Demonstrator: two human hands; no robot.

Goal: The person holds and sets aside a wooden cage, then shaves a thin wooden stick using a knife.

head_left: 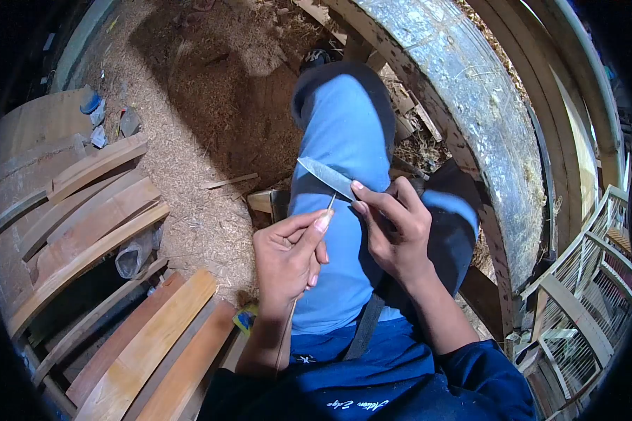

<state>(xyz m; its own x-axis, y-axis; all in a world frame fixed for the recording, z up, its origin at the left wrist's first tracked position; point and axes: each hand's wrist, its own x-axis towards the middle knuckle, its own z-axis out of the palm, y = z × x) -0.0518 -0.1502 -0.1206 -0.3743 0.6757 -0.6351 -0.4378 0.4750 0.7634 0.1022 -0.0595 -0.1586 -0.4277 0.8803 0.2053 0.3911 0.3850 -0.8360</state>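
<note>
Right grip [399, 226] pinches the blade [324, 177] by its back end, over the trouser leg [344, 245]; left grip [290, 254] pinches a thin stick [331, 203], its tip at the blade. That blade looks light, stiff, probably sharp: best held off the edge!

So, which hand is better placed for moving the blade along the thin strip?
Probably the right hand: it grips one end of the blade. The left hand is occupied, pinching the thin strip close to the blade.
</note>
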